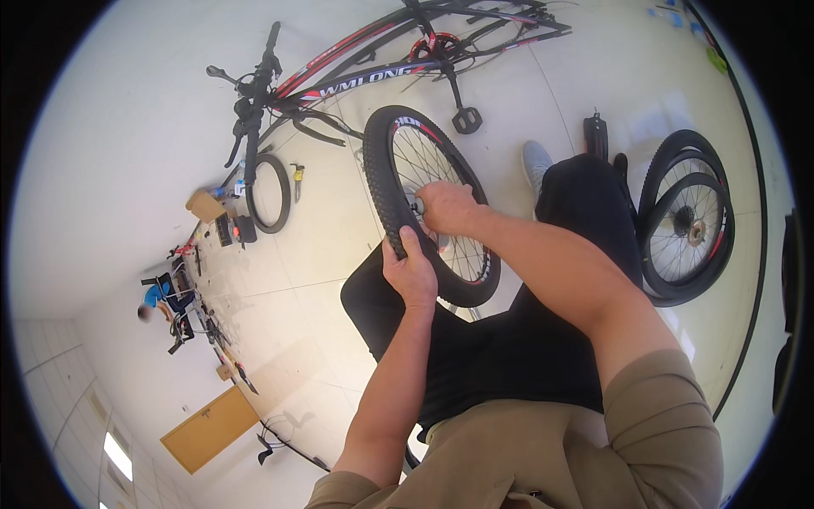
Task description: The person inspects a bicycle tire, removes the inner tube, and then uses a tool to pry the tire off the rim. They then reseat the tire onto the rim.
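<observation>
A bicycle wheel (376, 166) with a black knobby tyre and red-marked rim stands upright, tilted, between my legs. My left hand (411, 270) grips its tyre low on the near left side, thumb over the tread. At the wheel's centre, my right hand (449, 208) is closed around the hub (417, 205), a metal axle end showing at its fingertips. The palm side of the right hand and part of the spokes behind it are hidden.
Beyond the wheel lies a black and red bicycle frame (356, 78) with handlebars and a pedal (466, 120). Another wheel and tyre (721, 246) are stacked at the right. A loose tyre (283, 182), a yellow-black tool (298, 174) and a cardboard box (203, 206) lie left. A person (156, 295) sits farther off.
</observation>
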A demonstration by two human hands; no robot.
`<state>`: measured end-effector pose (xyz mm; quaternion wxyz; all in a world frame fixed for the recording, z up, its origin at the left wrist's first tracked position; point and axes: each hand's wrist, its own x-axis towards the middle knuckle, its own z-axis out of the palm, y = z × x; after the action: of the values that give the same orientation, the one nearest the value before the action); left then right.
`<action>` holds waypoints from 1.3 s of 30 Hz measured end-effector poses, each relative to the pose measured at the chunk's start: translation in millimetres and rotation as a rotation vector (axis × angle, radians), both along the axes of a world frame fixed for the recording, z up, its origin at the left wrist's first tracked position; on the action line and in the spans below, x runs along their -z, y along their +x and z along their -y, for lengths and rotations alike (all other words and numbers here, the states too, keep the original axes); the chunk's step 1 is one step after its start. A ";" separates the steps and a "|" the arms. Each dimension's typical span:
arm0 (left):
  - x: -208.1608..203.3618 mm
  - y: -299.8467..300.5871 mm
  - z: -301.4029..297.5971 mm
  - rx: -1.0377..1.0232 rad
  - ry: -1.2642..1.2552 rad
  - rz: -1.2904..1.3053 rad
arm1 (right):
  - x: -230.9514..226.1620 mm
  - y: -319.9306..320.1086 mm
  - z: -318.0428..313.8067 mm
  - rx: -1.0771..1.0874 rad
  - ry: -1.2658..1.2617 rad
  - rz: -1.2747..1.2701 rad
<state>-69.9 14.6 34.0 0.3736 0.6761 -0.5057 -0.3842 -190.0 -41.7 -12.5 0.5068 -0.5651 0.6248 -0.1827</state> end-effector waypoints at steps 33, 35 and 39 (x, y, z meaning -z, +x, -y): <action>-12.2 27.3 -4.6 0.023 0.184 -0.166 | 9.9 -1.7 3.3 -0.075 -0.020 -0.015; -33.4 8.8 36.7 -0.047 0.280 -0.124 | 8.3 -3.3 4.1 -0.106 -0.016 -0.019; -30.0 13.9 118.3 0.069 0.586 -0.268 | 1.3 0.5 4.6 -0.130 -0.064 -0.032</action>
<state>-56.1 -103.7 64.0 0.2129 0.6810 -0.3424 -0.6113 -189.4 -46.4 -13.9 0.4892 -0.6232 0.5887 -0.1602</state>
